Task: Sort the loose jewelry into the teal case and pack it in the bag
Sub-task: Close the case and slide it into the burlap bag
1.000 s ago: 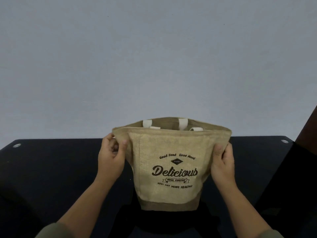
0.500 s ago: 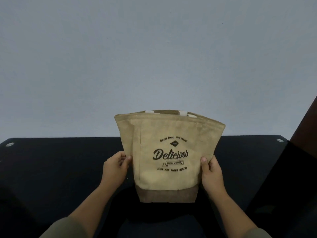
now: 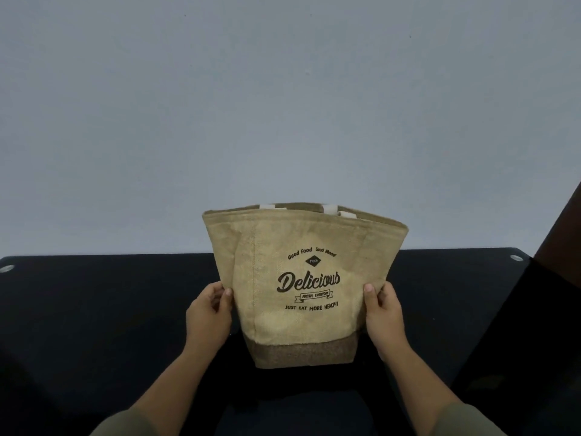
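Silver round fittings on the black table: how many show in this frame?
2. The left fitting sits at the table's far-left corner, the right fitting at its far-right corner. The bag could hide others behind it.

The bag (image 3: pixel 301 322) has dark print on its front: "Good Food Good Mood" up top, a small "FOOD" diamond, big script "Delicious", a "FRESH EVERYDAY" banner, then "JUST EAT MORE HEALTHY".
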Demonstrator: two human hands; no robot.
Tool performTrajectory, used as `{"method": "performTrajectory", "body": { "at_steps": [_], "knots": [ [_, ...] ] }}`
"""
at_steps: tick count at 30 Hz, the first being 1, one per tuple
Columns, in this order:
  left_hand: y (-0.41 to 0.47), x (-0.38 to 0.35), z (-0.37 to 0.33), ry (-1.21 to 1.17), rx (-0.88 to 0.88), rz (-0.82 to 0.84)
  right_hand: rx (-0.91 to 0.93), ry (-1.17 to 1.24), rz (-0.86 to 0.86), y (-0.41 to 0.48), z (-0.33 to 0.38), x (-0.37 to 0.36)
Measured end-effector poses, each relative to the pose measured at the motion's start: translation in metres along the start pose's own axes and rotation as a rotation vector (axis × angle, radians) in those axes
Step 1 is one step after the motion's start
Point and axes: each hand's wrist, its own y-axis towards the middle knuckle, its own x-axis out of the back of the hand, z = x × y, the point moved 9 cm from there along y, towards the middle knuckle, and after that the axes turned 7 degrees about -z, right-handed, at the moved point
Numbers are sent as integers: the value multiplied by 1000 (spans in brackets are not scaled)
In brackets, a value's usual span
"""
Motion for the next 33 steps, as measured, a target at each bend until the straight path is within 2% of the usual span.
{"method": "performTrajectory", "body": {
  "at_steps": [3,8,21,33],
  "knots": [
    [-24,1,-5,-96,7,1,-24,47,53,-12,2,-4],
    [-45,-12,-9,-176,47,193,37,53,266,-38,6,-22],
    [-23,-31,-14,-247,51,300,83,2,281,-30,21,-38],
    [-23,-22,-12,-252,56,240,36,-15,256,-25,11,-34]
  ]
}}
